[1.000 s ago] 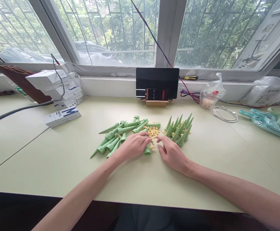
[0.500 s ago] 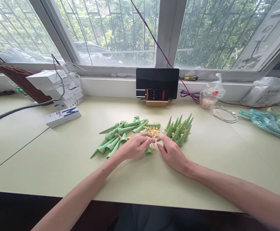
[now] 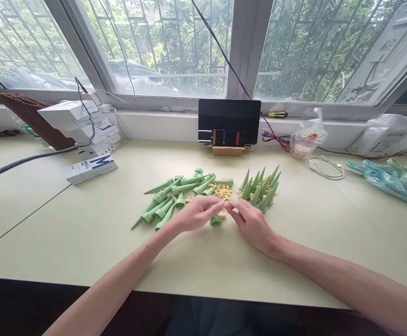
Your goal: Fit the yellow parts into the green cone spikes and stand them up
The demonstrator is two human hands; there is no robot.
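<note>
My left hand (image 3: 203,213) and my right hand (image 3: 252,221) meet at the fingertips over the table. Both are closed in a pinch; whatever sits between the fingers is too small and too covered to name. Under my left fingers lies a green spike with a ribbed collar (image 3: 216,221), its open end toward me and the rest hidden. Just beyond my hands is a heap of small yellow plastic pieces (image 3: 223,191). A loose pile of green spikes (image 3: 168,196) lies to the left. Several green spikes (image 3: 259,189) stand points up to the right, with yellow pieces among them.
A phone (image 3: 228,138) leans on a dark tablet (image 3: 229,112) at the back, above a small cardboard box (image 3: 227,151). White boxes (image 3: 91,169) stand at left. A plastic bag (image 3: 308,135), a white cable (image 3: 325,168) and teal-handled tools (image 3: 388,179) lie at right.
My fingertips have come together, closing the small gap between the hands. My right fingers have curled in. The spikes and the yellow heap lie as before.
</note>
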